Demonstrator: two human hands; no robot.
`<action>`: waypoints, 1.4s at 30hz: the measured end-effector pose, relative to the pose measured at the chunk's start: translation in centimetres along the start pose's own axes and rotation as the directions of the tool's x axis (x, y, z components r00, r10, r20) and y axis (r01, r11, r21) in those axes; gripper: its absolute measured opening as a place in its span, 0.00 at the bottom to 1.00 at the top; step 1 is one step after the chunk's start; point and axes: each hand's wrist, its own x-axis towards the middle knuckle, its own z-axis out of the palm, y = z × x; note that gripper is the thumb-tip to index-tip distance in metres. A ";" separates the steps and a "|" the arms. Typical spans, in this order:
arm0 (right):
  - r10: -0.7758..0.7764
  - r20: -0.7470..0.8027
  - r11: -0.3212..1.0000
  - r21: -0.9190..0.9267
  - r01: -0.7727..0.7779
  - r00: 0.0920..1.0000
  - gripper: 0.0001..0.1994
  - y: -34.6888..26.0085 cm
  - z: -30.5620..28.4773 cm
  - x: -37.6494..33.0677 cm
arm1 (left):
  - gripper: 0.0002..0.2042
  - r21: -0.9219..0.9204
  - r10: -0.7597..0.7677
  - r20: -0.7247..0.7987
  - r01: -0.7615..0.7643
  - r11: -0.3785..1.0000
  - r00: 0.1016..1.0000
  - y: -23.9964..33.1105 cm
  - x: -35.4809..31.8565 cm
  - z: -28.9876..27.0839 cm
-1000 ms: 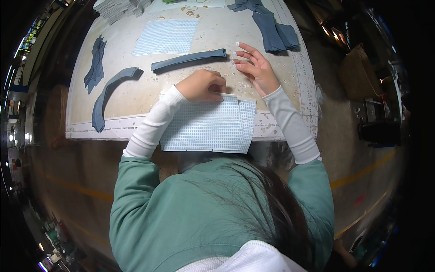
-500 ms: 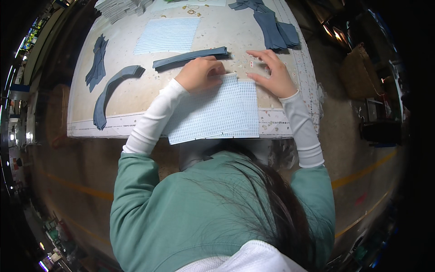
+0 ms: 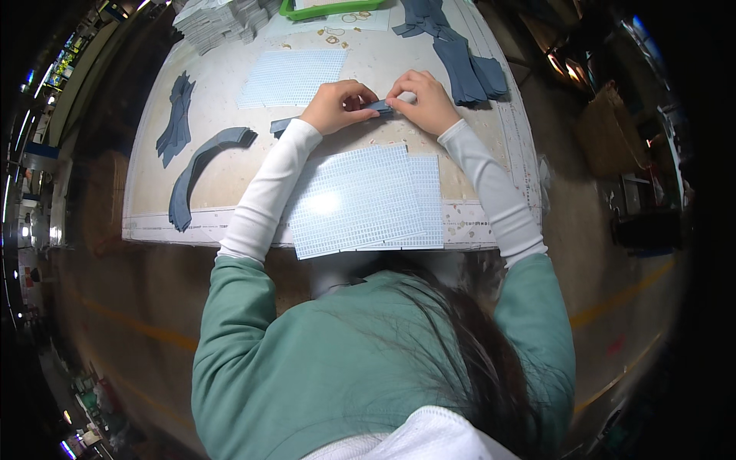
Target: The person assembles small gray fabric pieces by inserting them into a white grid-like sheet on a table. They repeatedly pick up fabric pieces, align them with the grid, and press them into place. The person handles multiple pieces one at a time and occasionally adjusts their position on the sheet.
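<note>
My left hand (image 3: 337,106) and right hand (image 3: 422,101) both pinch 1 grey fabric strip (image 3: 287,124), just beyond the gridded sheets (image 3: 368,201).

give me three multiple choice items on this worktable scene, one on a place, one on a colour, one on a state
1. Where does the long curved fabric piece lie?
A. on the table's left part
B. inside the green tray
C. on top of the grid sheets

2. What colour is the tray at the table's far edge?
A. red
B. green
C. black

3. What are the hands doing?
A. both rest flat on the grid sheets
B. both hold the grey-blue strip
C. one hangs off the table

Answers:
1 A: it lies left of the left hand, on the bare table.
2 B: its rim is bright green.
3 B: left hand and right hand have their fingers on the grey-blue strip, beyond the grid sheets.
</note>
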 end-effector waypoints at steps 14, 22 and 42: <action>0.052 -0.085 0.991 -0.116 -0.062 0.995 0.05 -0.5 0.3 0.2 | 0.08 -0.148 -0.057 -0.075 0.045 0.988 0.996 0.3 -0.5 0.4; 0.064 -0.028 0.998 0.006 -0.064 0.998 0.05 0.0 1.1 -0.4 | 0.10 -0.035 -0.087 -0.021 0.086 0.996 0.996 0.0 -0.3 0.4; 0.125 0.025 0.986 -0.114 -0.122 0.992 0.26 -1.3 0.8 0.3 | 0.10 -0.010 -0.054 -0.058 0.053 0.999 0.997 -0.1 -0.2 0.8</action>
